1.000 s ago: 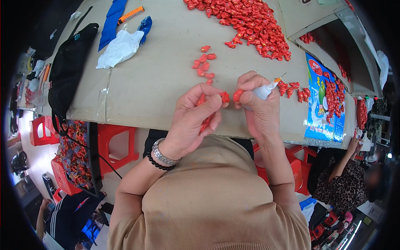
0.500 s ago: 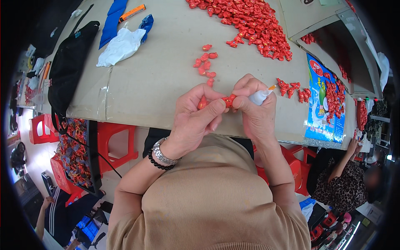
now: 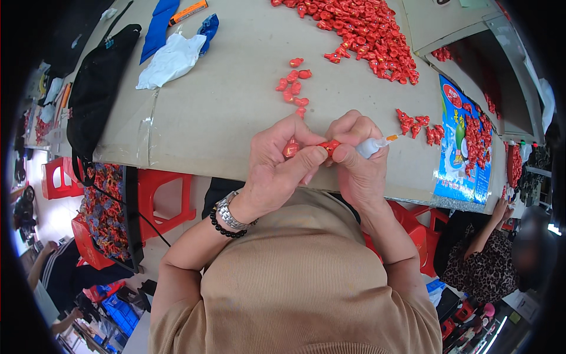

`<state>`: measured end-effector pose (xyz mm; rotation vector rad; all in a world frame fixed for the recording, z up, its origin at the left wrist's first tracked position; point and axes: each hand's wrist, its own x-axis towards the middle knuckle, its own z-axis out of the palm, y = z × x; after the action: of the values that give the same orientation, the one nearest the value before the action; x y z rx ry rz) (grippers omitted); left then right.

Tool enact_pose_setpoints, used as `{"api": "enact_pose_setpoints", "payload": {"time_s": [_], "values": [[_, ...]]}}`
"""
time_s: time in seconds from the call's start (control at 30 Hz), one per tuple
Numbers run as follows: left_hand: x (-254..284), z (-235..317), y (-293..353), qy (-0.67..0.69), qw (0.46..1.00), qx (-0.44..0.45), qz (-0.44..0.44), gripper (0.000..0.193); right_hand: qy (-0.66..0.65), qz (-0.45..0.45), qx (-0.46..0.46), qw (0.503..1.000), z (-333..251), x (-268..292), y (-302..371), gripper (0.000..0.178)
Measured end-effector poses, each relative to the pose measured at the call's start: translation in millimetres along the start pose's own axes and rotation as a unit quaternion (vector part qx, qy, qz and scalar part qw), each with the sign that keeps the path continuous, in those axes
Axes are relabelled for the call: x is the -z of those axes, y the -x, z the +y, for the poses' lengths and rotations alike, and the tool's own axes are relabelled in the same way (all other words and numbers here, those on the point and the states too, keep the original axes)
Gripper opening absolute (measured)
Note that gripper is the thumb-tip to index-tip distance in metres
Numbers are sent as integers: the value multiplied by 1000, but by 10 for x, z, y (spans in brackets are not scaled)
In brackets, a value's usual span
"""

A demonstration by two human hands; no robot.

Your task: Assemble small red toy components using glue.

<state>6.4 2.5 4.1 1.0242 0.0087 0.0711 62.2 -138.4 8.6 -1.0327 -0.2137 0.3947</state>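
Observation:
Between the fingertips of both hands, above the table's near edge, is a small red figurine [image 3: 330,147]. My left hand [image 3: 272,165] pinches its left side, and a second red piece [image 3: 290,148] sits in its curled fingers. My right hand [image 3: 361,171] grips the other side. A small white squeeze bottle [image 3: 370,147] with an orange tip is also tucked in that hand, tip pointing right. Just beyond my hands lies a short line of loose red pieces [image 3: 293,87]. Several red figurines [image 3: 420,125] stand to the right of the bottle tip.
A large heap of red pieces [image 3: 380,47] covers the far right. More lie on a blue printed sheet [image 3: 451,177] beside an open box [image 3: 477,65]. White crumpled plastic [image 3: 172,62], an orange box [image 3: 188,12] and a black mask-like cloth [image 3: 100,100] are at left. People sit on both sides.
The red figurine has shifted slightly between my fingertips, and the piece in my left fingers now shows more of its face. The table's contents sit slightly differently in view.

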Motion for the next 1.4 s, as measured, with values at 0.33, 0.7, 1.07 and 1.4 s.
{"api": "enact_pose_setpoints", "payload": {"time_s": [0.33, 0.7, 1.07, 1.4], "values": [[4, -13, -38, -137, 989, -44, -17, 13, 66, -16, 36, 997, -10, 82, -60, 25], [-27, -53, -98, -341, 901, -256, 82, 20, 195, 1, 119, 973, -144, 12, -56, 20], [-93, -4, -57, -61, 990, -68, 111, 20, 280, 26, 225, 933, -38, 47, -47, 19], [-37, -145, -28, -157, 970, -146, 113, 14, 314, -3, 280, 907, 7, 55, -47, 21]]}}
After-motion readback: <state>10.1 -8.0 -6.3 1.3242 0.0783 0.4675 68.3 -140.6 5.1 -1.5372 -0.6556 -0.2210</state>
